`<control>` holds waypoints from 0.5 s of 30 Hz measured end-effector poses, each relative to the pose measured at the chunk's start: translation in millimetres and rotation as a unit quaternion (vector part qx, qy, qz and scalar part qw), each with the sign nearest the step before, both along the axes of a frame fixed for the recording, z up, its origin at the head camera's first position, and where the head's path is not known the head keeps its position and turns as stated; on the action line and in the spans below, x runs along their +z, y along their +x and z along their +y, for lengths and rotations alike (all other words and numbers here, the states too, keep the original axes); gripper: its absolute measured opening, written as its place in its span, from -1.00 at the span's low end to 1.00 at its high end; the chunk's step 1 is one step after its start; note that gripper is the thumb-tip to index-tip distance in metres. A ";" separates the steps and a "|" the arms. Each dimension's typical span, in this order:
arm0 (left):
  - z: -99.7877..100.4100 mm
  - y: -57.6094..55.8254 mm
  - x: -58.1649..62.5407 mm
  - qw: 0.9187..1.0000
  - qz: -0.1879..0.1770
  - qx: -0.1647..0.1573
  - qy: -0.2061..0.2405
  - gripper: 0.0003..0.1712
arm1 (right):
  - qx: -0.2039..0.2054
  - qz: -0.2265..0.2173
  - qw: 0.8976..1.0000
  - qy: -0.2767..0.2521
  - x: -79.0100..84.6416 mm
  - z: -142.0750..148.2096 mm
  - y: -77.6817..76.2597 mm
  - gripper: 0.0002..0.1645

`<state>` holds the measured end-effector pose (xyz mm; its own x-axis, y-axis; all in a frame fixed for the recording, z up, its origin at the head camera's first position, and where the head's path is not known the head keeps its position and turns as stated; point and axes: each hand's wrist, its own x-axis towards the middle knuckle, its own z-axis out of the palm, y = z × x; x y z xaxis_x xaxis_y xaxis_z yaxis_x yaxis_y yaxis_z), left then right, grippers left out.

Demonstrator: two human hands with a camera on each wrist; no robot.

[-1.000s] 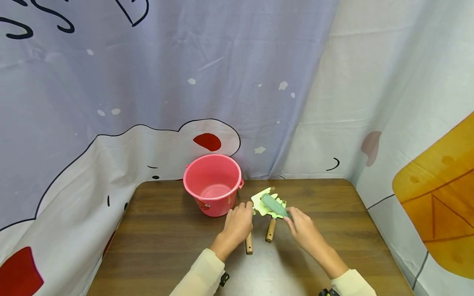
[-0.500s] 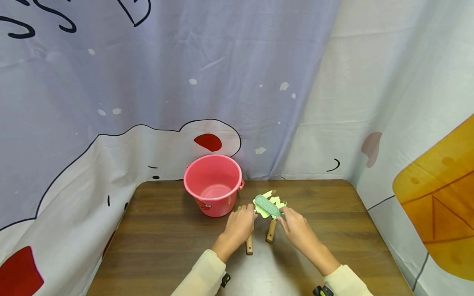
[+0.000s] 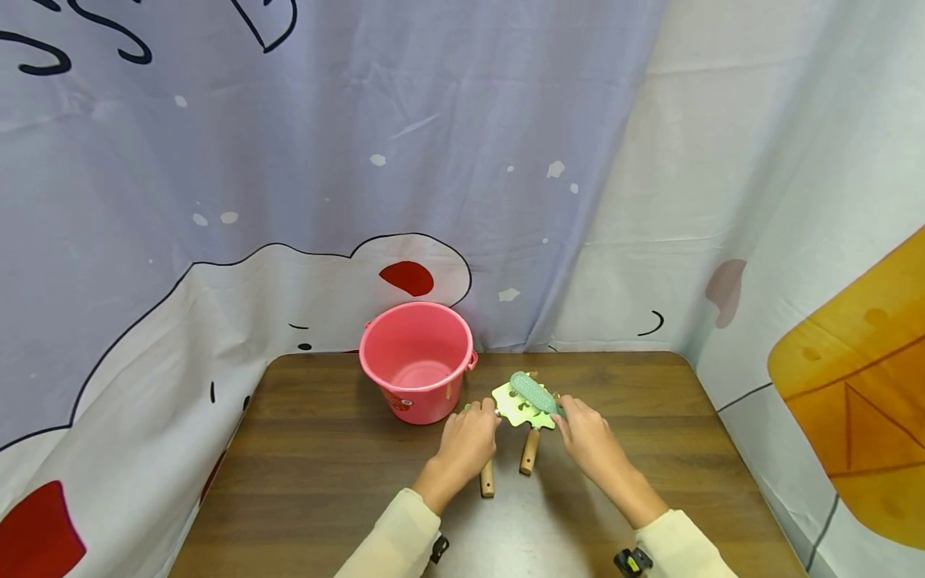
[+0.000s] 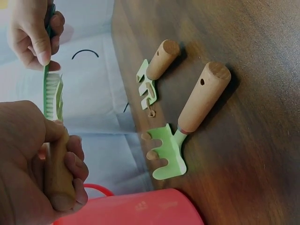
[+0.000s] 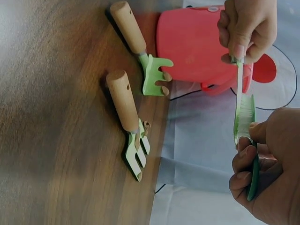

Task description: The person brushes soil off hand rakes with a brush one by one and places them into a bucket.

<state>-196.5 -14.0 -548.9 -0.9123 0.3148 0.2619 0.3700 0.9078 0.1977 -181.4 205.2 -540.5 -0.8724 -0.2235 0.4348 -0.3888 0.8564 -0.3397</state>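
My left hand (image 3: 468, 440) grips the wooden handle (image 4: 60, 173) of a small garden trowel, its light green blade (image 3: 509, 404) held above the table. A green brush (image 3: 533, 393) is pinched in my right hand (image 3: 591, 437). In the left wrist view the bristles (image 4: 53, 89) lie against the blade, which is seen edge-on. Below the hands, a small hand rake (image 4: 168, 157) with a wooden handle and green tines lies on the table. Next to it is a small hand fork (image 5: 136, 150), also wooden-handled, with brown marks on its tines.
A pink bucket (image 3: 376, 373) stands upright at the back of the wooden table (image 3: 303, 482), left of the tools. Behind the table hangs a printed curtain (image 3: 433, 160), close to its back edge.
The right hand has moved the brush leftward along the trowel's blade, then back to the right. The left hand has stayed nearly in place. The rake, fork and bucket have not moved.
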 end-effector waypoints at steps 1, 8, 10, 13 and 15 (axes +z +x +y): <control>-0.3 0.0 0.2 1.000 -0.001 -0.001 0.000 -0.78 | -0.004 -0.003 1.000 -0.001 0.2 1.3 -0.2 -0.80; -2.6 -0.5 0.4 1.000 0.013 -0.005 -0.002 -0.78 | -0.026 -0.014 0.999 -0.014 0.9 8.2 -1.4 -0.79; -3.3 -0.6 0.1 1.000 0.018 -0.005 -0.003 -0.79 | -0.029 -0.013 0.999 -0.013 0.6 9.7 -2.0 -0.79; -4.1 -0.6 0.0 1.000 0.025 -0.006 -0.004 -0.79 | -0.038 -0.009 0.999 -0.010 -0.2 13.2 -3.6 -0.79; -4.7 -0.4 -0.1 1.000 0.028 -0.008 -0.002 -0.80 | -0.048 -0.011 0.999 -0.009 -0.8 16.7 -4.8 -0.80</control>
<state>-196.9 -18.7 -549.1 -0.8910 0.3300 0.3117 0.3946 0.9025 0.1726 -186.3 221.9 -541.3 -0.8986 -0.1298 0.4191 -0.2970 0.8830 -0.3634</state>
